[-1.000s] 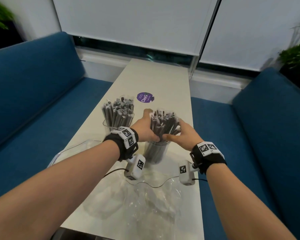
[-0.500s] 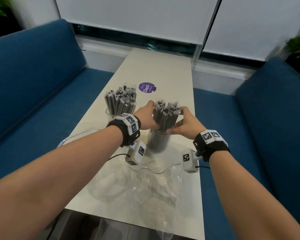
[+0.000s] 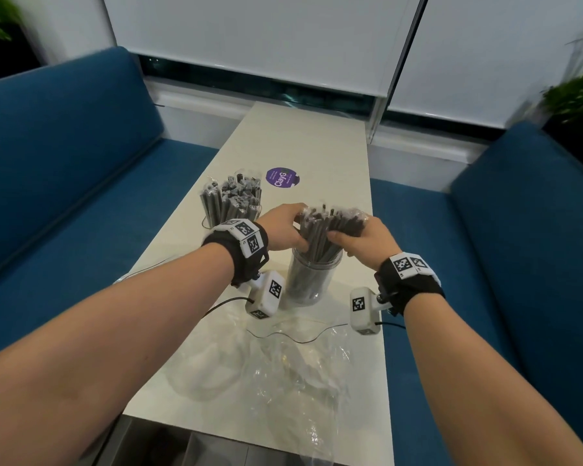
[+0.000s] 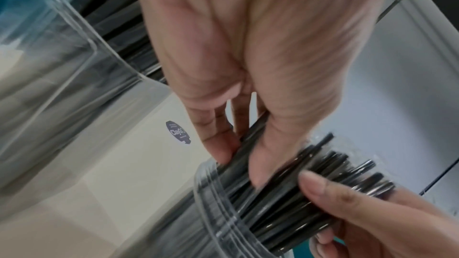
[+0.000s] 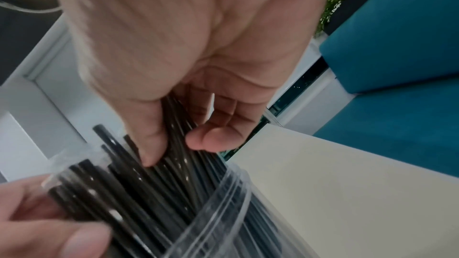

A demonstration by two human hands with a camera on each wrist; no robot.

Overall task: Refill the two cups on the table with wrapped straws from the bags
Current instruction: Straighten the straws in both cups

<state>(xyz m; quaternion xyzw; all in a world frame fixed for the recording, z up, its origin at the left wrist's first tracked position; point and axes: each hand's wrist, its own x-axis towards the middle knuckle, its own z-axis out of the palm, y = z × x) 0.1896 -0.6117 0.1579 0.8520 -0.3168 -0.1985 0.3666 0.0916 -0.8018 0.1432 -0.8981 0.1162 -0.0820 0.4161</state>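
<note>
Both hands, left hand (image 3: 285,230) and right hand (image 3: 367,242), pinch the wrapped straws (image 3: 327,227) standing in the near cup (image 3: 312,280); I'd squeeze gently and settle them evenly so none flop out.

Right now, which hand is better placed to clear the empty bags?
Left, probably. Both hands grip the straws, but the left hand is nearer the bags, spread centre-left; the right hand sits further across.

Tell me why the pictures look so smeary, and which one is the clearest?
Head view is clearest: the straws and near cup are sharp, only the corner plants smear. Left wrist view: the other cup streaks with motion blur. Right wrist view: the left hand is blurred, and a lamp glares top left.
</note>
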